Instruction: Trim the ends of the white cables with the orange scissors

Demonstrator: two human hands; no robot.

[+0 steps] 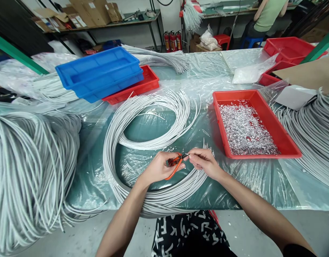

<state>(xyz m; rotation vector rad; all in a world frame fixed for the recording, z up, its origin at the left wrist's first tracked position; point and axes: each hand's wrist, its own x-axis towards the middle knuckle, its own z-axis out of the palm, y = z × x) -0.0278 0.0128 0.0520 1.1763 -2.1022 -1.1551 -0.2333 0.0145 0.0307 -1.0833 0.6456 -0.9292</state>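
Observation:
In my left hand (160, 167) is a pair of small pliers (175, 170) with orange handles and dark jaws. The jaws point right and meet the fingertips of my right hand (204, 162). Thumb and fingers of that hand are pinched together; whatever is between them is too small or hidden to make out. Both hands are over the near right part of a large coil of white-grey cables (111, 142) lying on the bench. Several cable ends (206, 145) stick out just beyond my right hand.
Right of the coil, a red tray (289, 146) holds many tiny silvery pieces. Thick cable bundles lie at the left (33, 171) and right (311, 132). Behind are stacked blue trays (100, 71), a red tray (150, 80) and a plastic bag (250, 73). A person (270, 16) sits far back.

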